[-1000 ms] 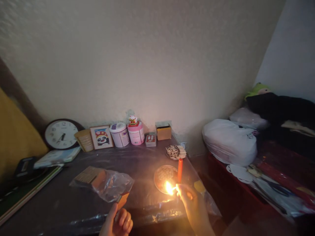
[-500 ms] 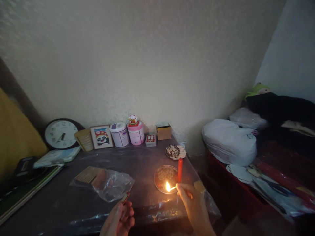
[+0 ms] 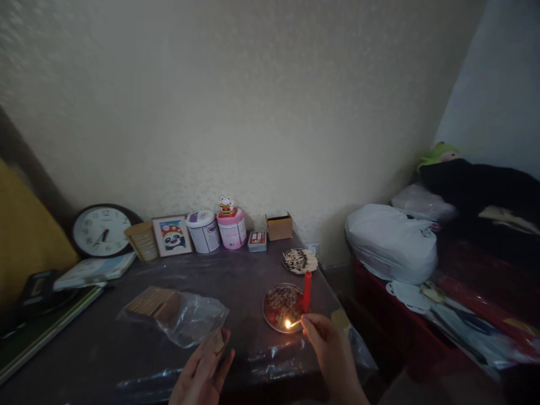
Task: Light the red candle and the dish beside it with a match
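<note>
Right hand (image 3: 331,351): fingers pinched together on a lit match (image 3: 294,324), flame end pointing left. The flame sits over the near edge of a round dish (image 3: 274,315) that lies close to the desk's right edge. A red candle (image 3: 307,291) stands upright at the dish's right rim, just above the match hand; its wick is unlit as far as the view shows.

Left hand (image 3: 202,371): at the desk's front edge, fingers partly spread, a small matchbox (image 3: 216,340) resting against the fingertips. Whether the grip is closed on the box cannot be told.

Desk (image 3: 105,349): dark top under a clear plastic sheet. A clear plastic bag (image 3: 189,318) with flat brown packs inside lies left of the dish, just beyond the left hand. A second small dish heaped with matches (image 3: 300,260) sits behind the candle, near the back right corner.

Along the back edge, left to right: wall clock (image 3: 101,231), framed panda picture (image 3: 171,235), white tub (image 3: 203,231), pink tub (image 3: 232,228) with a small figurine on top, small red tin (image 3: 257,241), open cardboard box (image 3: 279,226). Books (image 3: 95,270) lie at the left edge.
</note>
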Motion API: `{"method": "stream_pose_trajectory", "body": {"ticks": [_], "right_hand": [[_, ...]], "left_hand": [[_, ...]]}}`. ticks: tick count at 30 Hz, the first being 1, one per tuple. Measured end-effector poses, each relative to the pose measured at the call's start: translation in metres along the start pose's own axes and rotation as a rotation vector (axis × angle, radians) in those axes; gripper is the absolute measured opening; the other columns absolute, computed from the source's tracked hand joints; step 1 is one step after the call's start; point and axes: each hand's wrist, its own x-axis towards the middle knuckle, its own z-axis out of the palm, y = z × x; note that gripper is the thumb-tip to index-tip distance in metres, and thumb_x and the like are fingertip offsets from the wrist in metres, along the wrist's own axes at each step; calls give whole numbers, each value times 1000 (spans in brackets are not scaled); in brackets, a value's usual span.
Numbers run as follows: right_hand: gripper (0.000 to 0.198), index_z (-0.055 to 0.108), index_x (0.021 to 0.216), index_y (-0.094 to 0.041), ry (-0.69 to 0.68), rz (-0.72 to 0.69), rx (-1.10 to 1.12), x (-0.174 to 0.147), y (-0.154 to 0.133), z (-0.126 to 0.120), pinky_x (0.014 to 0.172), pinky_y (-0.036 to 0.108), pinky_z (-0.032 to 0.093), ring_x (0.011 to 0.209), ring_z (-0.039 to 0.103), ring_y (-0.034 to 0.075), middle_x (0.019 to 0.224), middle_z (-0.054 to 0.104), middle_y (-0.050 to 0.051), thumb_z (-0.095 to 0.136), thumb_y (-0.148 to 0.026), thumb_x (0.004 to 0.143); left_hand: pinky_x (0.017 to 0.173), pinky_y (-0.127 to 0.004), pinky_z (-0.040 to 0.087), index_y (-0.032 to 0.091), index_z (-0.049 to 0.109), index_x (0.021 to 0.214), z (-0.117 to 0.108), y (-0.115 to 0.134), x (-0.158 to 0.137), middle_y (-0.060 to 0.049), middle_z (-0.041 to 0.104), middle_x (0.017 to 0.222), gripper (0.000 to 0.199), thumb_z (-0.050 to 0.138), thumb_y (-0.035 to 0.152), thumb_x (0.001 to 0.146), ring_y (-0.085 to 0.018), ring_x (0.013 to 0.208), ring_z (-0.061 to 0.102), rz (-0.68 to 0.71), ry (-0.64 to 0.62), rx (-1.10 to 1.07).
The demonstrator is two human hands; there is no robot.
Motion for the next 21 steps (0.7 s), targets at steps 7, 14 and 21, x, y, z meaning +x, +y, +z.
{"method": "stream_pose_trajectory", "body": {"ticks": [7,14,21], "right_hand": [[26,71,72,-16,8,5,41,-1,0,0,57,24,49,62,64,20,63,69,4,61,-40,77],[32,72,73,-16,44,3,41,0,0,1,55,25,50,59,63,20,60,68,4,62,-46,75],[35,71,72,-15,7,8,18,-1,-4,-1,58,25,50,62,65,21,64,70,6,60,-48,75]], "left_hand": [[82,-32,54,19,75,85,-5,-1,4,-10,74,99,39,86,29,48,-28,105,61,-72,-41,-38],[71,-32,56,23,73,84,-12,-2,9,-3,74,96,34,83,27,53,-23,90,66,-158,28,-45],[65,-40,54,23,71,80,-8,5,11,-7,74,90,24,79,24,58,-28,80,67,-205,68,71]]}}
